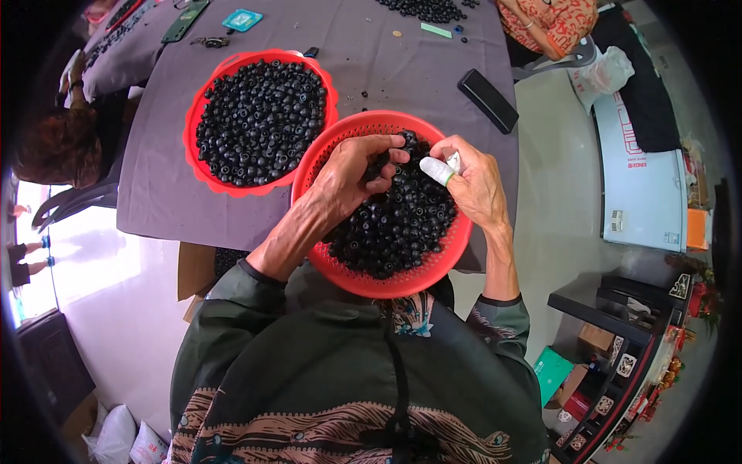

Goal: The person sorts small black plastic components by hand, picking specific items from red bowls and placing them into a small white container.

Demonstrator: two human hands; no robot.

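A red perforated basket [396, 288] sits at the table's near edge, partly over my lap. It holds many small black round pieces [386, 232], several with a hole or ring on one side. My left hand [355, 172] is over the basket's left part, its fingers curled round a few of these black pieces. Across from it, my right hand [478, 184] is above the right rim with fingers bent toward the thumb. A white cover with a green edge wraps its thumb [437, 170]. Whatever those fingertips hold is hidden.
A second red scalloped basket [332, 85] of black pieces stands to the left on the grey tablecloth [178, 170]. A black case [488, 100] lies at the right. People sit at the far left and far right. Another black heap [425, 9] is at the back.
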